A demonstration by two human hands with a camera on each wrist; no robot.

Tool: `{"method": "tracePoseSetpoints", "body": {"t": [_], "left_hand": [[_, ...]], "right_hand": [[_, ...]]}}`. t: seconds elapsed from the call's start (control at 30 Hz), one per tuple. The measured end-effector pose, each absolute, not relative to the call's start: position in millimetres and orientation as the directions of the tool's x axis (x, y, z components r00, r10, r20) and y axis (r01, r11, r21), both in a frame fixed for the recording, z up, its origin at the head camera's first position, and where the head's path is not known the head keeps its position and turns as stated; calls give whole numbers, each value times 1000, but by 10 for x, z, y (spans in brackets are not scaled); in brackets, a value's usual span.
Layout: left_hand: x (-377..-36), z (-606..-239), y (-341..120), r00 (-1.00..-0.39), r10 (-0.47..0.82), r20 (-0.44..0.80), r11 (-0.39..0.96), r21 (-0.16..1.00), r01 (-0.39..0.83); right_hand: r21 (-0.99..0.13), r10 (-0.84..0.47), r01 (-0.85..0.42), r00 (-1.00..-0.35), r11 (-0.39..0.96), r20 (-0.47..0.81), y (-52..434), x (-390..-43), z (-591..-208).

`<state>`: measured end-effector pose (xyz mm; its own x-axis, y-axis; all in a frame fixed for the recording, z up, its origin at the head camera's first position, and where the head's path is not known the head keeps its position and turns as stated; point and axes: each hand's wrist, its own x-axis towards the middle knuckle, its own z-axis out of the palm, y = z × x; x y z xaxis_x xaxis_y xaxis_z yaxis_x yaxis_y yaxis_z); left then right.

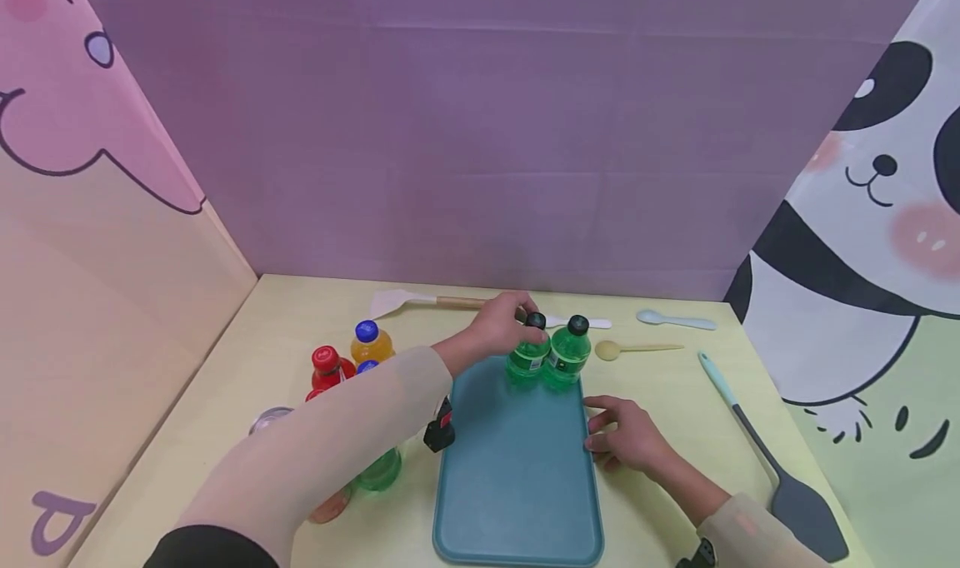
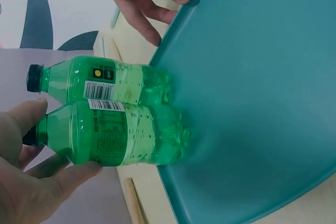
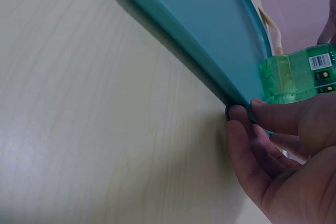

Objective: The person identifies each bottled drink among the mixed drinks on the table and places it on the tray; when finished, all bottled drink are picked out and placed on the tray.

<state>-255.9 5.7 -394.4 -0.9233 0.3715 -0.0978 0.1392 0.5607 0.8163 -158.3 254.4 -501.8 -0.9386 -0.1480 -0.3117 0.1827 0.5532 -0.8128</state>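
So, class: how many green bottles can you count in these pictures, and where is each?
3. Two stand side by side at the tray's far end: the left-hand bottle, gripped by the left hand, and its neighbour. A third shows beneath the left forearm; more may be hidden.

Two bottles point(image 1: 547, 356) on our tray's point(image 1: 517, 476) far end.
More bottles point(image 1: 352, 351) stand left of tray; spoons point(image 1: 660, 335) and spatula point(image 1: 772, 460) lie to its right.

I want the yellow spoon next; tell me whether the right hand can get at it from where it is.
Probably yes. The right hand rests on the tray's right edge, and the yellow spoon lies on bare table beyond it, with nothing between them.
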Motion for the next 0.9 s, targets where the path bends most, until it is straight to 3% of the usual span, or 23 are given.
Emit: {"method": "tracePoseSetpoints", "body": {"t": [0.23, 0.5, 0.67, 0.9], "left_hand": [[-2533, -3915, 50, -931, 345, -118, 596, 794, 120], [-2536, -3872, -35, -862, 468, -195, 592, 793, 142], [-2449, -3706, -187, -838, 499, -221, 566, 815, 122], [-2316, -3313, -585, -867, 468, -172, 528, 841, 118]], "right_hand": [[-812, -165, 171, -936, 558, -310, 2515, -1556, -4929], [-806, -162, 182, -932, 563, -323, 2524, -1572, -4948], [-804, -158, 189, -931, 563, -329, 2528, -1574, -4969], [-798, -146, 194, -933, 570, -330, 2524, -1570, -4984]]}}
